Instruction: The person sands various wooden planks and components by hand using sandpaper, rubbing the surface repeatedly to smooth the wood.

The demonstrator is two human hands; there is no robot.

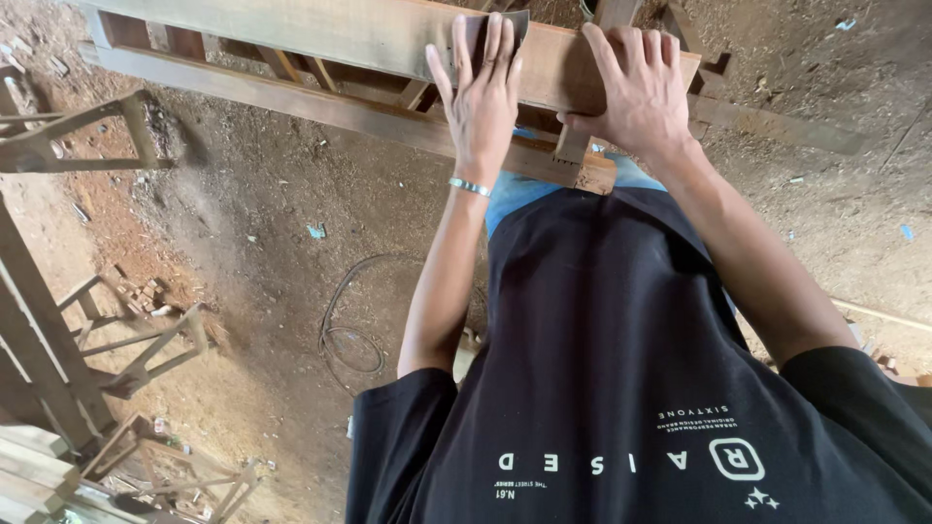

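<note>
A long wooden rail [320, 34] of a furniture frame runs across the top of the head view. My left hand [482, 97] lies flat on it, fingers together, pressing a dark sheet of sandpaper [476, 29] against the wood. My right hand [641, 87] grips the rail's end beside it, fingers over the top and thumb underneath. A silver bracelet [469, 186] circles my left wrist. My black shirt fills the lower right.
A lower rail [291, 102] and slats of the same frame sit below the top rail. Wooden chair frames [136, 354] lie at the left on a sawdust floor. A coiled cable [349, 340] lies near my feet.
</note>
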